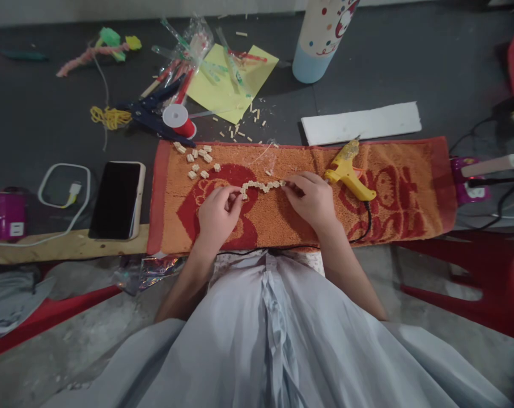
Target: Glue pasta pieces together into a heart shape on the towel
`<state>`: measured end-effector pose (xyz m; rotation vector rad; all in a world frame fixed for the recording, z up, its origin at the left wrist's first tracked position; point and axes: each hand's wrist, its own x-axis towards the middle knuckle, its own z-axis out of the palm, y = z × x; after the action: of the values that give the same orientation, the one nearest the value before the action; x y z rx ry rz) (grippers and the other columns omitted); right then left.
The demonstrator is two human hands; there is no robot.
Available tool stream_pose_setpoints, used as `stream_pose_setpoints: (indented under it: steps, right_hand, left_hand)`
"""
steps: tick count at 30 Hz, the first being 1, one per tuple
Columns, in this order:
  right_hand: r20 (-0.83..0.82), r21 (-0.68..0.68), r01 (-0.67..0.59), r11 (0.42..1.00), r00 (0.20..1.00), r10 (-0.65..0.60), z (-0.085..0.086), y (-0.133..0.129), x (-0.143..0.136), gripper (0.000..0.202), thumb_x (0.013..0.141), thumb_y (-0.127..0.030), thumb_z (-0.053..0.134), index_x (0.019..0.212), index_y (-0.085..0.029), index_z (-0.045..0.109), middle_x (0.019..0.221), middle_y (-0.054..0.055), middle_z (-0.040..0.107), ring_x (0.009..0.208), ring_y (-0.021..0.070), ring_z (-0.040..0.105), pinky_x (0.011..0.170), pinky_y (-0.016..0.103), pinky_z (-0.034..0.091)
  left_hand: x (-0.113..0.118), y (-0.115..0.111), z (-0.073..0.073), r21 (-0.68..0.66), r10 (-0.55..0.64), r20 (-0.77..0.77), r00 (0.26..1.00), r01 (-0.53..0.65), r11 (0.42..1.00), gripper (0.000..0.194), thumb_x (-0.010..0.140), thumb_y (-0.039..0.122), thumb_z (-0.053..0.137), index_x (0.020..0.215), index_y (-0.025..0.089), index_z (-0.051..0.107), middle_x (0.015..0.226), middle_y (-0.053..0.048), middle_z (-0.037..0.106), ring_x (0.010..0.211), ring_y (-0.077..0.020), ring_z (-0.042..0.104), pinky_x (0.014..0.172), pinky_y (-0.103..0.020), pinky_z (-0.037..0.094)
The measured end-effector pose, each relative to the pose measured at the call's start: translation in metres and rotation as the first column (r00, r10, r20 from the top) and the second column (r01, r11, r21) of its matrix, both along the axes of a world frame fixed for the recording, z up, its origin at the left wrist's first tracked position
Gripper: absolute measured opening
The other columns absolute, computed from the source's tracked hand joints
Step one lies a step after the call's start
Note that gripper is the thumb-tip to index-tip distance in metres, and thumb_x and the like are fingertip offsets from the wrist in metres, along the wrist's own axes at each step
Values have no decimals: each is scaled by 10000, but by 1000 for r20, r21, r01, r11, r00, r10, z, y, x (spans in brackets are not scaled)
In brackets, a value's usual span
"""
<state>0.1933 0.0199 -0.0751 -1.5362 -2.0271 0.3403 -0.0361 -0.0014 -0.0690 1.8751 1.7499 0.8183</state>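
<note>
1 yellow glue gun (348,171) lies just beside the right hand (311,199).

I see the left hand (217,218) pinching one end of a wavy chain (263,186) of small pale pieces, while the right hand (311,201) pinches the other end. Both are over an orange towel (291,224) spread on the desk (379,68). Just right of the right hand I have a yellow glue gun (352,177) lying on the cloth, near a white strip (362,123). Loose pale clusters (207,158) sit at the towel's far left, a red spool (190,129) just beyond them. A phone (115,198) lies left of the towel.
</note>
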Motion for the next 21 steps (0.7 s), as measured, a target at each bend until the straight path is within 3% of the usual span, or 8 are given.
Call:
stream_pose_setpoints:
  steps: [21]
  right_hand:
    - [1,14,-14,1000,1000,14,-4,1,0,236,906,-216,533,1020,-196,738,884,84,715,830,224,648,748,355,529]
  left_hand:
    - [0,0,0,9,-11,-1,1000,11,1000,153,883,273,583,963,188,682,794,-9,627,620,-99,521,616,-226,417]
